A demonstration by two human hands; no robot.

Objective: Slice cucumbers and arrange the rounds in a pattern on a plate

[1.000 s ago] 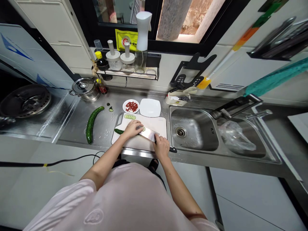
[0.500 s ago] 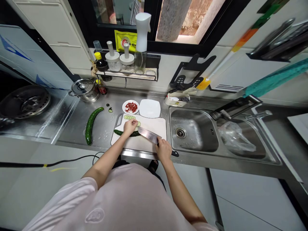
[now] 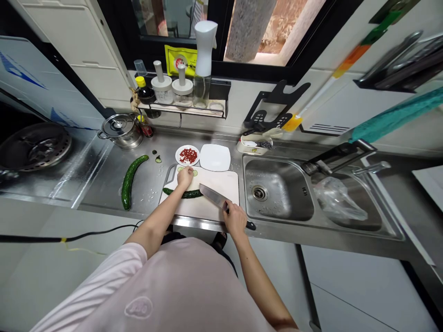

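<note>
My right hand (image 3: 236,219) is wrapped round the black handle of a kitchen knife (image 3: 213,196). Its broad blade slants up to the left over the white cutting board (image 3: 211,210), the tip close to the cut end of a dark green cucumber (image 3: 187,193). That cucumber lies across the board, below my left hand (image 3: 186,178). The left fingers are pinched together at the board's top edge, against a pale cucumber slice (image 3: 195,173). More slices in a row there are partly covered by this hand.
Behind the board stand a plate of chopped red pieces (image 3: 188,156) and a white square plate (image 3: 215,157). A whole cucumber (image 3: 132,182) and trimmed ends (image 3: 158,159) lie left. The sink (image 3: 277,189) is right, a lidded pot (image 3: 121,131) back left.
My left hand has moved up and slightly left with the slice, away from the knife and cucumber toward the row of slices. My right hand keeps the knife nearly in place.
</note>
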